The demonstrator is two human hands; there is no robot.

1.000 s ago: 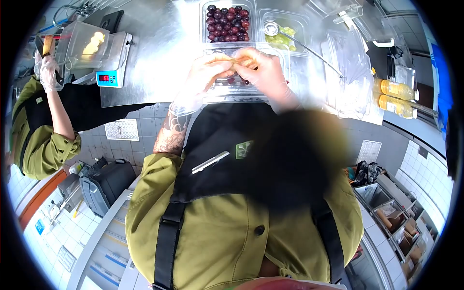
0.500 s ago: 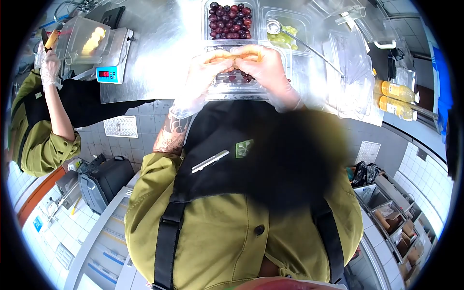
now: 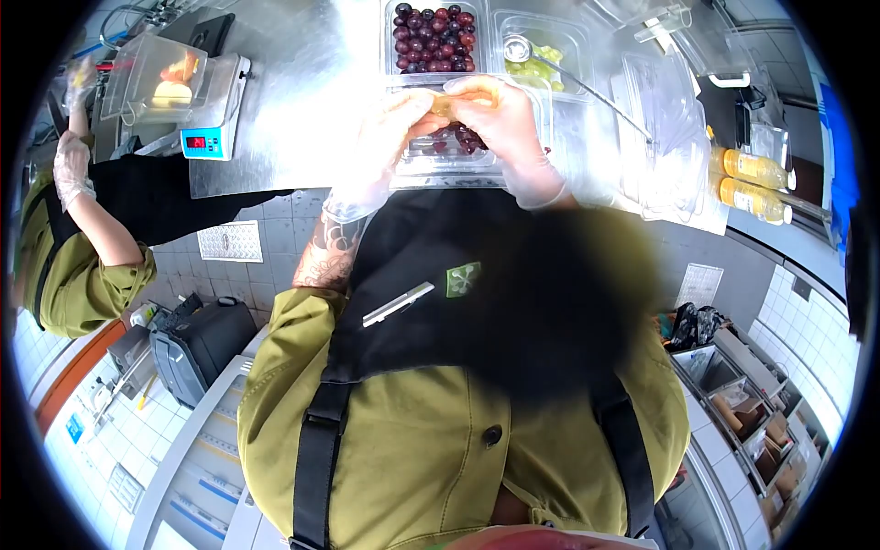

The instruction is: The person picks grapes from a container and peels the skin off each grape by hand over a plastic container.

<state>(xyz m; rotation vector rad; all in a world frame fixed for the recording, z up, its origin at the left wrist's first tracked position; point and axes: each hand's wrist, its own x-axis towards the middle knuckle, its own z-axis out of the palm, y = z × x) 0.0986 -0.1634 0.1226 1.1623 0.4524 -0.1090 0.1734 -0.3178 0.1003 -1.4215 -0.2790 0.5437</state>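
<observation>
Both hands wear clear gloves and meet above a clear plastic container [image 3: 449, 170] at the table's front edge. My left hand [image 3: 401, 121] is closed, its fingertips pinching a small amber-coloured piece [image 3: 443, 105] whose kind I cannot make out. From the other side, my right hand [image 3: 498, 112] pinches the same piece with thumb and fingers. Below them, dark red cut grapes [image 3: 466, 139] lie in the container, partly hidden by the hands. Just behind stands a container of whole red grapes [image 3: 436, 41]. To its right, a clear tub [image 3: 573, 37] holds pale green pieces [image 3: 536, 69] and a long-handled spoon [image 3: 519, 48].
Stacked clear lids or containers [image 3: 662, 137] and two bottles of yellow liquid [image 3: 753, 170] are on the right. At left, a scale [image 3: 209, 142] bears a clear bin [image 3: 137, 78] with pale yellow and orange pieces. A co-worker's gloved hand [image 3: 73, 170] is beside it.
My fingers have shifted slightly apart, showing more of the amber piece and the cut grapes. At left, the co-worker's hands have moved, and the contents of the bin on the scale look different.
</observation>
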